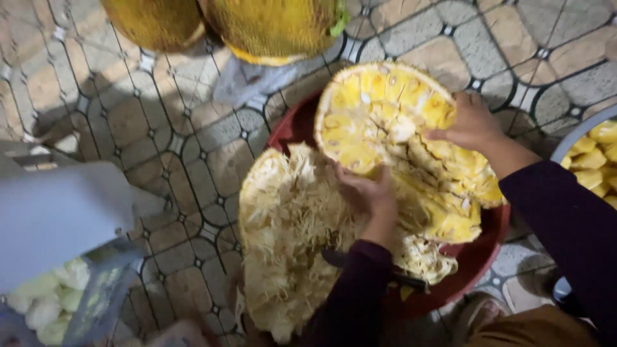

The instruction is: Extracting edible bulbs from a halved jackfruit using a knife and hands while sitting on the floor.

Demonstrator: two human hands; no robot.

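The person's left hand (366,193) digs, fingers curled, into the cut jackfruit half (398,128) lying in the red basin (479,250) on the tiled floor (160,128); the right hand (469,122) grips its far rim. A stripped, fibrous half (289,231) lies beside it and pulled bulbs fill a bowl (594,154), yet much yellow flesh remains, and two whole jackfruits (257,26) wait uncut
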